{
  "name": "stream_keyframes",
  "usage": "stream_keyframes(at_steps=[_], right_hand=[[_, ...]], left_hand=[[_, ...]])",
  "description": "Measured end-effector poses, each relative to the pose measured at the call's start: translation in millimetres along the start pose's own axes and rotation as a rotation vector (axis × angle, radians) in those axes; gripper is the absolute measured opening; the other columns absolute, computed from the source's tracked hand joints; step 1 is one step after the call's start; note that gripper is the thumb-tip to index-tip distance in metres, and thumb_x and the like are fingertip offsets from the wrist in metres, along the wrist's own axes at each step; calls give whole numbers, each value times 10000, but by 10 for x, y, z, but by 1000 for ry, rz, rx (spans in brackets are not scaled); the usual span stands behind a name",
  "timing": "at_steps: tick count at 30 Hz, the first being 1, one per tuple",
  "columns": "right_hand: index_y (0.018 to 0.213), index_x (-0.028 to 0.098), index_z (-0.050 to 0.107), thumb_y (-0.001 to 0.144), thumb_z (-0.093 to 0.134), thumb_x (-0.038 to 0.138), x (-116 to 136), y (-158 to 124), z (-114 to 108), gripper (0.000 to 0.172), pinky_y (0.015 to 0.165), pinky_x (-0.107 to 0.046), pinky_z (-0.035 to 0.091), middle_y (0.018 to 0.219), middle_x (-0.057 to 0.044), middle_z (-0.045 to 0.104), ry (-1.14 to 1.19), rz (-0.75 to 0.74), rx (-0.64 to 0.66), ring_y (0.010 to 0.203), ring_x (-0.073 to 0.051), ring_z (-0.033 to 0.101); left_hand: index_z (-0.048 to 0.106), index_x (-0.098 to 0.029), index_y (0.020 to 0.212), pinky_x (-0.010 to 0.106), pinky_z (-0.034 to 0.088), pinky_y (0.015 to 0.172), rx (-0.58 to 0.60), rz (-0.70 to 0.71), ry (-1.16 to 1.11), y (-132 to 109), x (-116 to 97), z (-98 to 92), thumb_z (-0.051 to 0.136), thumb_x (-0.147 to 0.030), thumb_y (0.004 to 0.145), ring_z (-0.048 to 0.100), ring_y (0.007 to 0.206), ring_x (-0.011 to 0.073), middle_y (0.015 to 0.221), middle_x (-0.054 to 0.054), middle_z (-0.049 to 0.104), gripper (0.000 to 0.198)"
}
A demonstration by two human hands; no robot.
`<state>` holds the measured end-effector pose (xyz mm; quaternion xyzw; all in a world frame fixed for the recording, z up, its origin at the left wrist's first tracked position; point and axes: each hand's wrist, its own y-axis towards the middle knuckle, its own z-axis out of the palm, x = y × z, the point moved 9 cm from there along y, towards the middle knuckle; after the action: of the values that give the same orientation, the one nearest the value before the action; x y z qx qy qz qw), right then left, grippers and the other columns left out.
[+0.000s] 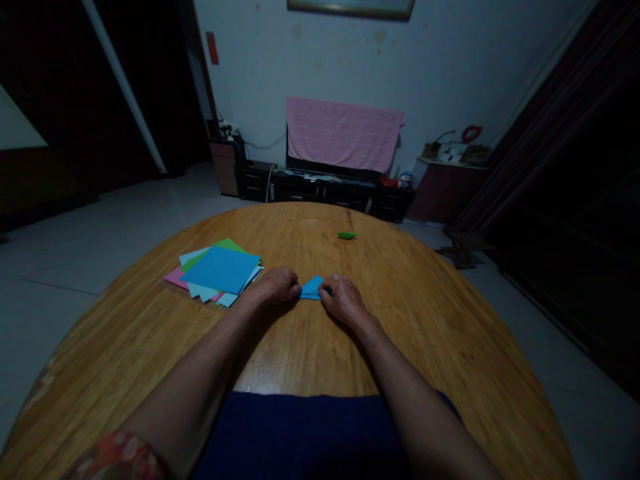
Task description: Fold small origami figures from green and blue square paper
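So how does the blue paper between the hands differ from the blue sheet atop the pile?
The blue paper is folded, with a peaked top; the blue sheet lies flat, no fold visible. The blue paper looks smaller than the blue sheet. The blue paper sits between the left hand and right hand; the blue sheet rests on the pile. Both look blue.

Looks like the living room of a home, judging by a low black cabinet (345,200) with a draped pink cloth (345,133) above it, a framed picture (350,8) on the wall (255,73), a dark curtain (543,110) and a round wooden tabletop (425,320).
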<state>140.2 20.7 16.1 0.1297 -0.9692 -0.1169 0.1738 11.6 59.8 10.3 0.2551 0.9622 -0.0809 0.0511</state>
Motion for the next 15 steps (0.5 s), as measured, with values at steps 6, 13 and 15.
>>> stream_keyframes(at_steps=[6, 13, 15], right_hand=[[841, 187, 694, 851, 534, 205, -3, 30, 4, 160, 771, -267, 395, 908, -75, 659, -21, -1, -10, 861, -182, 574], [899, 187, 697, 880, 526, 215, -19, 93, -6, 175, 795, -267, 393, 934, -74, 646, 12, -17, -49, 892, -184, 562], [920, 181, 695, 895, 508, 222, -32, 99, 9, 192, 810, -274, 392, 942, -77, 640, 20, -29, -54, 895, -183, 557]], left_hand=[[729, -171, 873, 279, 435, 651, -28, -49, 15, -15, -11, -39, 448, -342, 828, 655, 789, 215, 861, 127, 725, 332], [722, -162, 871, 292, 439, 654, -69, -98, 19, -26, -32, -108, 421, -344, 839, 657, 806, 232, 896, 147, 722, 353], [721, -160, 858, 296, 437, 646, -61, -99, 14, -13, -24, -99, 425, -345, 835, 657, 800, 238, 890, 152, 721, 349]])
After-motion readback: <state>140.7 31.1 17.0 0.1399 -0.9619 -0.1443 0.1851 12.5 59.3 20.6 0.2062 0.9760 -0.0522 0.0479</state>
